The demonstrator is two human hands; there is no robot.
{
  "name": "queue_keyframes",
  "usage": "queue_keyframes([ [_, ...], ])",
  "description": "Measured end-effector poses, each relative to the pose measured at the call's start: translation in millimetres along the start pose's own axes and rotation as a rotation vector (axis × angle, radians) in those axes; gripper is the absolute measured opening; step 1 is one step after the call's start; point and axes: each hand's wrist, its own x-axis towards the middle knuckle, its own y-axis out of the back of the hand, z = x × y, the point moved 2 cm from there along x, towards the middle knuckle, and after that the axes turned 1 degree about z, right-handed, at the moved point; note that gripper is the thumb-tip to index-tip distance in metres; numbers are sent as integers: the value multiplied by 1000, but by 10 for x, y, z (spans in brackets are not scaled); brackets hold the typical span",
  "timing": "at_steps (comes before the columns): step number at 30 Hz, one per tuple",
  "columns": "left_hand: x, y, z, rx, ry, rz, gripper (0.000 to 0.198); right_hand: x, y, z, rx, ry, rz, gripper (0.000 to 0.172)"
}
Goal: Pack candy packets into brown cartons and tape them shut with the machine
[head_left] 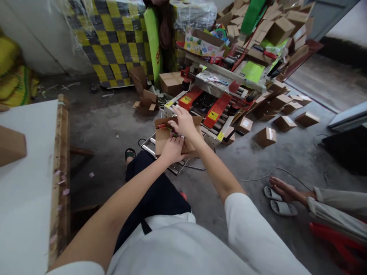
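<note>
An open cardboard box (162, 144) stands in front of me on a small metal roller stand (176, 168). Inside it, partly covered by my hands, lie small red, pink and green items that I cannot make out. My left hand (172, 149) is at the near side of the box, fingers bent over inside and thumb along the near flap. Above the far part of the box is my right hand (185, 122), its fingers stretched out and the thumb apart. Just beyond the box stands a carton-sealing machine (210, 103) with red plates and rollers.
Small closed cartons (266, 136) lie on the floor at right, below a large heap of boxes (282, 28). A white table (28, 191) runs along the left. At right are another person's feet (283, 187) and grey slippers (282, 207). A cable (258, 178) crosses the floor.
</note>
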Motion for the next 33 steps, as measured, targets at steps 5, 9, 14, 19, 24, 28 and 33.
queue_keyframes([
  [5, -25, -69, -4, -25, -24, 35, 72, -401, -139, -21, 37, 83, -163, 39],
  [9, -74, -150, -36, -73, -101, 83, 53, -833, -246, 121, 106, 113, -216, 45],
  [14, -369, -84, -141, -167, -213, 221, 39, -801, -333, 187, 142, 62, -177, 45],
  [19, -429, 162, -467, -127, -1, 221, 87, -770, -323, 206, 159, 88, -193, 44],
  [24, -105, 267, -736, -55, 93, -118, 127, -795, -323, 275, 190, 119, -217, 43],
  [28, -27, 279, -554, -20, 196, -62, 113, -618, -345, 421, 155, 138, -189, 43],
  [33, -1, 213, -216, -61, 515, -27, 119, -304, -374, 739, -61, 81, -137, 55],
])
